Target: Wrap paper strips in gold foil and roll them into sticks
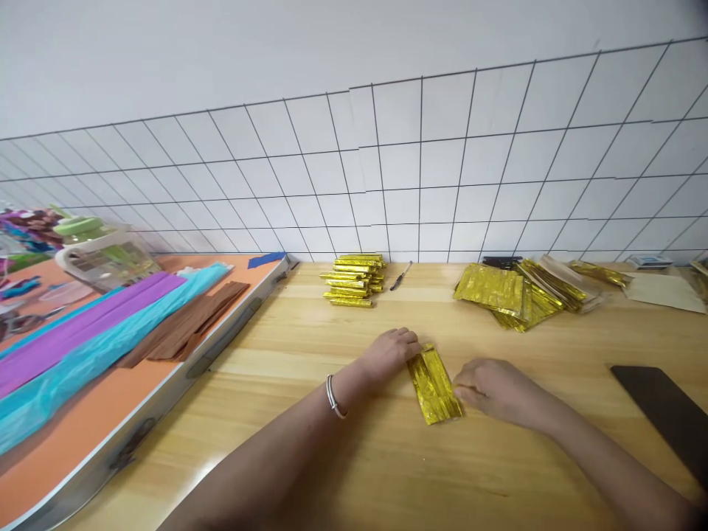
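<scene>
A: Left hand (390, 350) at the gold packet's (436, 383) top corner, right hand (492, 387) curled by its edge; whether either grips it, can't tell!
B: Steadying it on the bench (310, 332), seemingly; next move calls for light control.

No readable text or numbers.

1 silver-coloured bangle (331, 397) (slim, rounded) circles the left wrist (350, 385); the 2 visible forearms (287, 450) are bare.
</scene>
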### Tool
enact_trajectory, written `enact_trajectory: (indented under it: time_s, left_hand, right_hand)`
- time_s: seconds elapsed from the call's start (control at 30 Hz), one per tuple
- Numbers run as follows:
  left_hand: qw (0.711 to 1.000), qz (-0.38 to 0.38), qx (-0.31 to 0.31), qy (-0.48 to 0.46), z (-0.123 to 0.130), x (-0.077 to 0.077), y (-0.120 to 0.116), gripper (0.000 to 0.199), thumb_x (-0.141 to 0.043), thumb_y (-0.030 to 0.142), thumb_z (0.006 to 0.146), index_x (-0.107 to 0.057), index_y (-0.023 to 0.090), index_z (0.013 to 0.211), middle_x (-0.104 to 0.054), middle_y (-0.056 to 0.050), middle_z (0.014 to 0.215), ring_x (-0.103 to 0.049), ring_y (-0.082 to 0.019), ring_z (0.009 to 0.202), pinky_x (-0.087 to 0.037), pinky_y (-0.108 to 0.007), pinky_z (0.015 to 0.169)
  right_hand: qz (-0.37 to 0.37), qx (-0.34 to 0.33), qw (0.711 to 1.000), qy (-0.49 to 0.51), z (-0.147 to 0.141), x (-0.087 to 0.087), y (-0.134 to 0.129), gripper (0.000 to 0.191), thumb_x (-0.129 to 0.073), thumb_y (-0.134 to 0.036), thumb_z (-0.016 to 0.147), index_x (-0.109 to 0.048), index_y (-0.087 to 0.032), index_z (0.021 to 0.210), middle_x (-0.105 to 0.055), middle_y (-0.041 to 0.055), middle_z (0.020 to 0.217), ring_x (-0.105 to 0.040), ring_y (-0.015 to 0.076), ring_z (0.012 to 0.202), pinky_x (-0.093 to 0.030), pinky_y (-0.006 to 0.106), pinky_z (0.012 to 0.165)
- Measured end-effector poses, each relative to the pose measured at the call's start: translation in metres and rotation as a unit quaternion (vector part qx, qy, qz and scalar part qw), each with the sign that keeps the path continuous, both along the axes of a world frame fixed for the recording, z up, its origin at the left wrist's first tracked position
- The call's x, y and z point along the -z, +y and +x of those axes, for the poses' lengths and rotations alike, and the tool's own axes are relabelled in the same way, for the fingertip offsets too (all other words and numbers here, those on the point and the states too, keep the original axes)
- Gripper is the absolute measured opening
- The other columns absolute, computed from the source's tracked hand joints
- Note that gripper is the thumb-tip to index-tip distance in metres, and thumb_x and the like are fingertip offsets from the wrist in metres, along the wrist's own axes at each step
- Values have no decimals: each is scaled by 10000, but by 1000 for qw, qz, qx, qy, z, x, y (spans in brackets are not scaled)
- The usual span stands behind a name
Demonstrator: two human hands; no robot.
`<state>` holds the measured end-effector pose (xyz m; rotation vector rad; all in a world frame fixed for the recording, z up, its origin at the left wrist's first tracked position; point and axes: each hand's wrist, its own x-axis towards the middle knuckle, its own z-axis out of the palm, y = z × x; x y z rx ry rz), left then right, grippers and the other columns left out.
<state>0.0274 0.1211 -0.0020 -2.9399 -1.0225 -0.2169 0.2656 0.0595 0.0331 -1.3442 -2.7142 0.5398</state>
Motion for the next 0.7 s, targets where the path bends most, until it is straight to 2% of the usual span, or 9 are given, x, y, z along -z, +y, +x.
enact_trajectory:
  time_s: [0.1, 0.17, 0.23, 0.33, 0.4, 0.47, 0.57, 0.7]
  left_hand:
    - [1000, -14, -1, 1, 0, 0, -8, 155, -431, 202, 893, -580, 176, 923, -565, -55, 881, -494, -165, 851, -419, -268, 779]
    - [1000, -22, -3, 7, 0, 0, -12, 163, -421, 198, 896, -579, 170, 923, -566, -61, 877, -499, -171, 855, -431, -278, 784]
    - [999, -29, -12, 7, -1, 3, -18, 169, -417, 193, 895, -577, 170, 946, -582, -62, 885, -516, -176, 865, -439, -290, 796]
    - [999, -35, -31, -15, -5, 11, -34, 240, -413, 174, 888, -535, 177, 1095, -596, -73, 1044, -535, -179, 974, -428, -304, 867]
    - [998, -28, -42, -41, -10, 17, -45, 376, -421, 213, 884, -427, 169, 1257, -494, -97, 1273, -446, -204, 1172, -366, -335, 975]
    - [996, -36, -46, -62, -15, 20, -54, 455, -399, 289, 900, -337, 176, 1336, -392, -91, 1381, -346, -206, 1275, -285, -359, 1052]
    - [993, -70, -50, -86, -23, 21, -52, 481, -385, 360, 905, -302, 216, 1356, -394, -55, 1388, -340, -185, 1287, -249, -371, 1079]
    - [988, -78, -68, -111, -27, 20, -27, 401, -381, 303, 917, -364, 224, 1310, -497, -51, 1302, -460, -154, 1192, -298, -348, 1052]
  right_hand:
    - [73, 16, 996, 48, -8, 7, 13, 343, -354, -310, 898, -600, -187, 1103, -643, 90, 1062, -553, 209, 1013, -416, 337, 881]
    - [95, 2, 993, 63, -15, 17, 22, 428, -357, -335, 899, -480, -152, 1265, -532, 115, 1261, -449, 223, 1179, -342, 377, 1002]
    - [91, -26, 994, 58, -21, 29, 29, 506, -364, -379, 896, -388, -137, 1340, -401, 112, 1384, -341, 227, 1276, -278, 389, 1063]
    - [78, -68, 994, 38, -23, 47, 35, 555, -382, -404, 889, -323, -149, 1379, -307, 96, 1439, -262, 227, 1320, -242, 407, 1089]
    - [78, -80, 993, 24, -21, 55, 37, 568, -393, -397, 887, -290, -163, 1394, -280, 93, 1450, -244, 225, 1328, -232, 421, 1092]
    - [85, -79, 993, 19, -18, 58, 37, 574, -391, -396, 890, -260, -176, 1404, -250, 92, 1461, -224, 222, 1335, -222, 432, 1094]
    - [87, -82, 993, 22, -16, 59, 40, 565, -374, -411, 898, -255, -193, 1406, -249, 85, 1461, -219, 216, 1337, -223, 434, 1091]
    - [88, -86, 992, 17, -17, 56, 52, 532, -357, -399, 907, -282, -205, 1397, -295, 79, 1445, -261, 212, 1322, -227, 434, 1085]
